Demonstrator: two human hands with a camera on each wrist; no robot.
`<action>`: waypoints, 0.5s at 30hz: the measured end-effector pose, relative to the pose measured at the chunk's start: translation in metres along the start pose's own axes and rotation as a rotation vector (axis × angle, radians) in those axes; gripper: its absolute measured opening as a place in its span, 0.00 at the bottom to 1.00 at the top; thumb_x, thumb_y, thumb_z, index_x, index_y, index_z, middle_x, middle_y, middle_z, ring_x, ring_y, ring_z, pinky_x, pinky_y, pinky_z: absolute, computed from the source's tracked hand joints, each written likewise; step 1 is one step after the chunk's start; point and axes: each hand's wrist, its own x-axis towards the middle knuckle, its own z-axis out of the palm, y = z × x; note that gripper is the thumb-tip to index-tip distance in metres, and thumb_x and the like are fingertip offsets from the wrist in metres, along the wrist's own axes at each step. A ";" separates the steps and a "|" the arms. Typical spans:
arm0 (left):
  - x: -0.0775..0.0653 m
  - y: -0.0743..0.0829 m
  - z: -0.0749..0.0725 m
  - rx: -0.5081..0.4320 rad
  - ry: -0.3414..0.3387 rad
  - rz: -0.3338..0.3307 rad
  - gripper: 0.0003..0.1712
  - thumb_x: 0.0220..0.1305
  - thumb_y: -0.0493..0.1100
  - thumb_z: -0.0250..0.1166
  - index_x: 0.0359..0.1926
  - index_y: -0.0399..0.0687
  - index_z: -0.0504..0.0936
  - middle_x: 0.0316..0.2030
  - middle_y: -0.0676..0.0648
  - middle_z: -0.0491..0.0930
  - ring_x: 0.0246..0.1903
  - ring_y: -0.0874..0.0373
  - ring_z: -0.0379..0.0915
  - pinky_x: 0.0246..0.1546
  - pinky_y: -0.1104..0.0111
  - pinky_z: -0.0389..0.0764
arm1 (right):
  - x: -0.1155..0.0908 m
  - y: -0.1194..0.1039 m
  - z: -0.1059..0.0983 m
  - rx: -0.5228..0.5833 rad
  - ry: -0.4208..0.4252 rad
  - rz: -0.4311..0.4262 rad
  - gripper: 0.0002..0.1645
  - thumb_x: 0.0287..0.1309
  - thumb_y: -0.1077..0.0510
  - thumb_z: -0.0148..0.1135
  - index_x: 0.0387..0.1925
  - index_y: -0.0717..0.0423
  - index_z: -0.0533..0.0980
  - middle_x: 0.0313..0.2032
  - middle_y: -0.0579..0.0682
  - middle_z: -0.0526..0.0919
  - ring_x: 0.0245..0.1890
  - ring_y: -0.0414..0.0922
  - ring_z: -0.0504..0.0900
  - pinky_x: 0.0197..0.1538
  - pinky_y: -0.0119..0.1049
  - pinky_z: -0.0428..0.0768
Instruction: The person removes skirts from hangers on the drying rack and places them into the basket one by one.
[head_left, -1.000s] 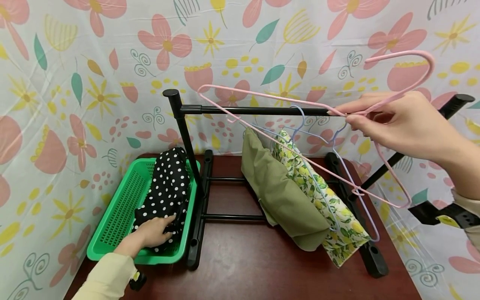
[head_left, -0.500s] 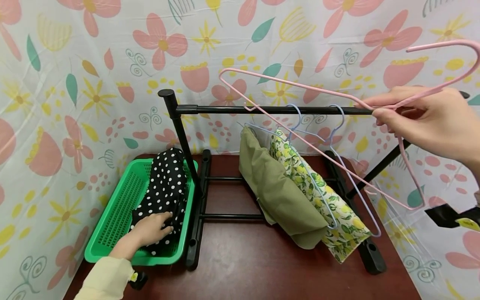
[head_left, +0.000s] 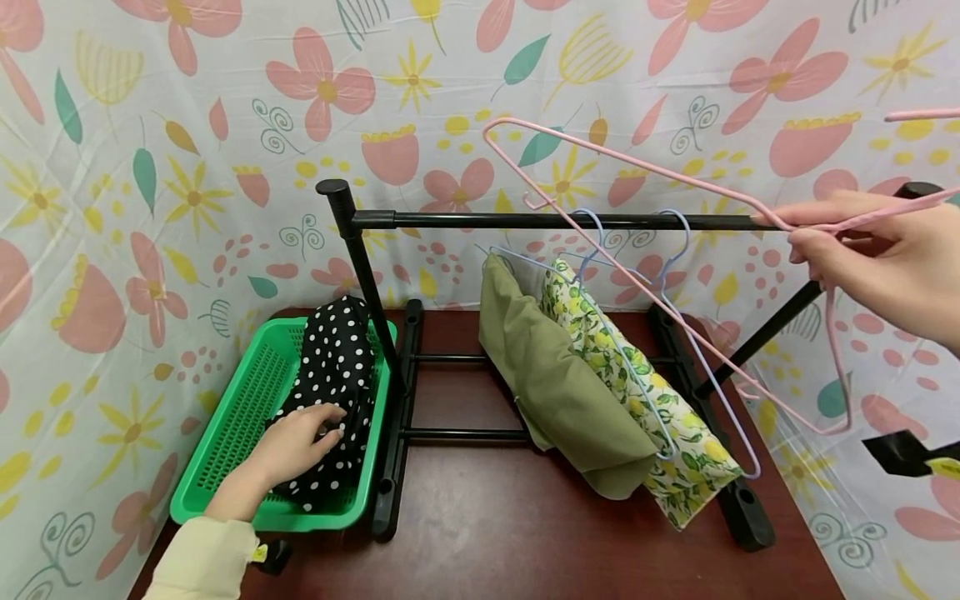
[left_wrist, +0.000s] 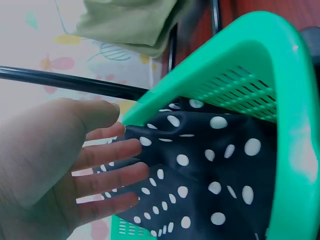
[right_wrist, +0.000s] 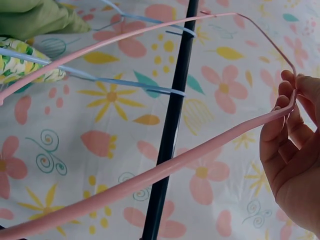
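Observation:
My right hand (head_left: pixel 877 258) pinches a pink clothes hanger (head_left: pixel 637 162) near the base of its hook, in front of the rack's right end. Its frame stretches left, slanting across the rack's bar in the head view. In the right wrist view, thumb and fingers close round the hanger's neck (right_wrist: pixel 292 95). My left hand (head_left: pixel 296 446) hovers over a black cloth with white polka dots (head_left: pixel 337 358), bunched in a green basket (head_left: pixel 225 467). The left wrist view shows its fingers (left_wrist: pixel 112 155) spread and relaxed, gripping nothing, close beside the cloth.
A black clothes rack (head_left: pixel 480 221) stands on the dark red table (head_left: pixel 480 533). From its bar hang two blue hangers (head_left: pixel 686 242), bearing an olive green cloth (head_left: pixel 555 375) and a lemon-print cloth (head_left: pixel 686 450). A floral curtain (head_left: pixel 450 67) surrounds the table.
The right hand has carried the pink hanger to the right, and its hook has partly left the head view. The left hand has shifted slightly up over the polka-dot cloth. The cloths are still.

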 end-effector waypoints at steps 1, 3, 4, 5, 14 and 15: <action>0.000 0.001 -0.002 0.001 0.016 0.008 0.16 0.62 0.45 0.60 0.50 0.46 0.77 0.47 0.46 0.79 0.40 0.51 0.79 0.34 0.58 0.79 | -0.001 0.001 0.000 0.008 0.007 0.002 0.19 0.58 0.71 0.55 0.49 0.58 0.78 0.24 0.32 0.71 0.17 0.26 0.68 0.21 0.17 0.66; 0.001 0.003 -0.004 -0.001 0.048 0.020 0.16 0.62 0.44 0.60 0.50 0.46 0.78 0.46 0.47 0.79 0.39 0.52 0.78 0.34 0.58 0.79 | -0.004 0.002 0.000 0.034 0.017 0.012 0.20 0.57 0.73 0.54 0.50 0.60 0.78 0.25 0.33 0.72 0.17 0.26 0.68 0.21 0.17 0.66; 0.001 0.005 -0.005 -0.003 0.062 0.022 0.15 0.62 0.45 0.60 0.49 0.46 0.78 0.46 0.47 0.79 0.39 0.53 0.78 0.34 0.58 0.79 | -0.005 0.003 0.000 0.047 0.021 0.017 0.20 0.57 0.74 0.54 0.50 0.60 0.78 0.25 0.33 0.72 0.17 0.26 0.68 0.21 0.17 0.66; 0.001 0.006 -0.006 -0.009 0.075 0.024 0.15 0.62 0.44 0.60 0.49 0.46 0.78 0.46 0.48 0.80 0.39 0.54 0.78 0.34 0.59 0.79 | -0.006 0.004 0.000 0.056 0.025 0.023 0.20 0.56 0.74 0.54 0.50 0.61 0.78 0.25 0.34 0.72 0.17 0.26 0.68 0.21 0.17 0.66; 0.003 0.013 -0.010 -0.013 0.187 0.051 0.12 0.63 0.44 0.60 0.47 0.50 0.79 0.44 0.51 0.80 0.34 0.58 0.76 0.31 0.63 0.75 | -0.016 0.010 0.001 0.100 0.077 0.056 0.20 0.55 0.76 0.53 0.49 0.65 0.77 0.24 0.36 0.71 0.16 0.28 0.66 0.15 0.23 0.63; 0.003 0.013 -0.011 -0.014 0.198 0.054 0.12 0.63 0.44 0.60 0.47 0.50 0.79 0.44 0.51 0.80 0.35 0.58 0.76 0.31 0.63 0.75 | -0.018 0.011 0.001 0.103 0.083 0.063 0.20 0.56 0.76 0.53 0.49 0.64 0.77 0.24 0.36 0.71 0.16 0.28 0.66 0.15 0.22 0.63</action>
